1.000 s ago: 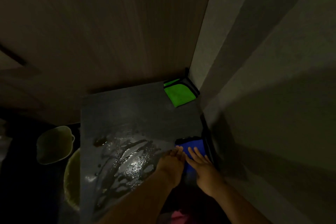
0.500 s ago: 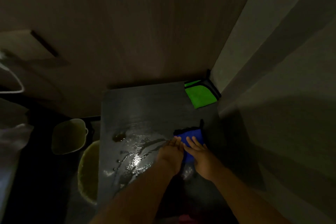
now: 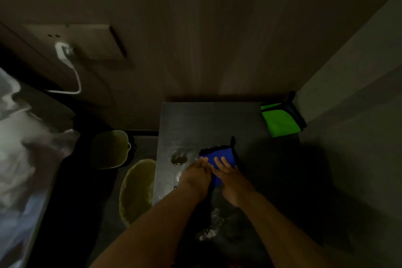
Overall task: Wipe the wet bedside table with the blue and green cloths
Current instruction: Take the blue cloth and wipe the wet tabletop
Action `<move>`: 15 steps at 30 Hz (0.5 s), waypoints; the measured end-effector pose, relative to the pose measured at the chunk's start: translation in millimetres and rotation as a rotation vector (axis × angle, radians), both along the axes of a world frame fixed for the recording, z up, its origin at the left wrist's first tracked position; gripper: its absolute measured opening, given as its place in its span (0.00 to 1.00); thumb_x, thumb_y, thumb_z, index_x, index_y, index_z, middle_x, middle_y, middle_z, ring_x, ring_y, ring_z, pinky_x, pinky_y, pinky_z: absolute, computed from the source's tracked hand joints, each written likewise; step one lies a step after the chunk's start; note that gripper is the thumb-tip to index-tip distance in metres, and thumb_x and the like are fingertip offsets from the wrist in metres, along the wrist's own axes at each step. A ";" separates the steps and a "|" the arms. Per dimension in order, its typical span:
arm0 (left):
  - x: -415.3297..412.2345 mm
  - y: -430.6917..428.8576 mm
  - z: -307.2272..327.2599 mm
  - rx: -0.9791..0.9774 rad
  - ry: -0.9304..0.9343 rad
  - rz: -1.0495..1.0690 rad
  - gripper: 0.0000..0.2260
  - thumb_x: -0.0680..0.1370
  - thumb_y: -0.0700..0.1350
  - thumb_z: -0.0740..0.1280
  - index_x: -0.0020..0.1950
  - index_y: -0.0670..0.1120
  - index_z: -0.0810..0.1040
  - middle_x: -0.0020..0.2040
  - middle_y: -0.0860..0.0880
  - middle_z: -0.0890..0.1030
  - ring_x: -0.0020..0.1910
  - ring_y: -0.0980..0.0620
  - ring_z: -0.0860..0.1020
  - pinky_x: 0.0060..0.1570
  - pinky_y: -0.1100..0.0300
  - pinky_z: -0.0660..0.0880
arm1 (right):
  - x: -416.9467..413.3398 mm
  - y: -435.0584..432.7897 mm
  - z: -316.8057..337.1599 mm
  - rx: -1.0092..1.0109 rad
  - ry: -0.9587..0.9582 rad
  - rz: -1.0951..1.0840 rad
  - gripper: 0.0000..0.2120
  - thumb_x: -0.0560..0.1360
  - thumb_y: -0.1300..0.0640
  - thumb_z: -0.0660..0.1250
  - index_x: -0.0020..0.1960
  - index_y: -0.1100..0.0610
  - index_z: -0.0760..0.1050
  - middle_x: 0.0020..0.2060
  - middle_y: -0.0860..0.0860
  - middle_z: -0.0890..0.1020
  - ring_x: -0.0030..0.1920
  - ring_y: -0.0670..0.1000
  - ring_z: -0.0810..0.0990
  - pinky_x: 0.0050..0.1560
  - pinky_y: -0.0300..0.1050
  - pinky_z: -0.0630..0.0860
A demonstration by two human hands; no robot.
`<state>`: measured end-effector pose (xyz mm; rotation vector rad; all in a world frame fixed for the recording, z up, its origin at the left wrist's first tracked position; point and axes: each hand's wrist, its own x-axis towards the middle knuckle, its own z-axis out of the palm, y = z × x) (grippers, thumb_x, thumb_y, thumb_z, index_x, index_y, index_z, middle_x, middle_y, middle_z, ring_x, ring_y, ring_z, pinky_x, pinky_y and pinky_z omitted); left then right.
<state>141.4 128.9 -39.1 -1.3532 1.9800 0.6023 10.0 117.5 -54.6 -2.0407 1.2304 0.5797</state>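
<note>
The dark bedside table [image 3: 206,122] fills the middle of the dim view, with water glinting on its near half and a small puddle [image 3: 178,158] left of centre. A blue cloth [image 3: 219,154] lies flat on the wet top. My left hand [image 3: 196,177] and my right hand [image 3: 230,177] both press down on it side by side, fingers stretched forward. A folded green cloth [image 3: 280,123] rests untouched at the table's far right corner, against the wall.
A wall [image 3: 359,104] runs close along the table's right side and a wooden panel [image 3: 195,28] behind it. Left of the table, on the floor, stand a small bin [image 3: 109,149] and a round basin [image 3: 136,189]. White bedding [image 3: 19,148] lies far left; a charger [image 3: 64,54] hangs above.
Both hands have slid the blue cloth from the table's right edge leftward toward the puddle. The view has swung left, bringing the bedding and charger into sight.
</note>
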 end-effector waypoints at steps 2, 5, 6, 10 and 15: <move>12.2 -0.3 3.3 0.007 0.001 0.019 0.32 0.80 0.48 0.58 0.78 0.39 0.45 0.78 0.39 0.46 0.78 0.43 0.45 0.77 0.49 0.47 | 12.7 0.3 2.6 -0.003 -0.028 -0.001 0.36 0.77 0.68 0.56 0.78 0.50 0.44 0.78 0.48 0.40 0.77 0.51 0.37 0.76 0.53 0.40; 28.4 0.0 8.9 -0.005 -0.001 0.036 0.31 0.81 0.48 0.56 0.77 0.38 0.44 0.78 0.38 0.44 0.78 0.43 0.45 0.78 0.51 0.46 | 31.1 -1.0 1.6 0.001 -0.051 0.006 0.35 0.77 0.65 0.58 0.78 0.50 0.45 0.78 0.48 0.41 0.77 0.51 0.37 0.76 0.53 0.40; 33.6 -0.1 9.9 -0.010 -0.005 0.041 0.31 0.81 0.48 0.56 0.77 0.38 0.44 0.78 0.38 0.44 0.78 0.43 0.45 0.78 0.51 0.45 | 37.2 -2.0 0.8 -0.001 -0.054 0.011 0.35 0.77 0.64 0.58 0.78 0.49 0.45 0.78 0.48 0.41 0.77 0.51 0.37 0.76 0.53 0.40; 54.0 -1.1 10.8 -0.006 -0.006 0.070 0.33 0.80 0.51 0.57 0.77 0.38 0.44 0.78 0.38 0.45 0.78 0.43 0.45 0.78 0.51 0.45 | 59.2 -4.6 -3.2 -0.014 -0.059 0.031 0.34 0.77 0.65 0.56 0.78 0.50 0.46 0.78 0.48 0.43 0.77 0.51 0.38 0.76 0.54 0.42; 76.9 0.2 13.3 -0.019 0.018 0.091 0.33 0.80 0.52 0.57 0.77 0.38 0.46 0.78 0.38 0.47 0.78 0.43 0.47 0.77 0.52 0.47 | 82.9 -4.9 -4.7 -0.027 -0.055 0.030 0.34 0.78 0.65 0.56 0.78 0.48 0.46 0.78 0.47 0.42 0.77 0.50 0.38 0.76 0.53 0.40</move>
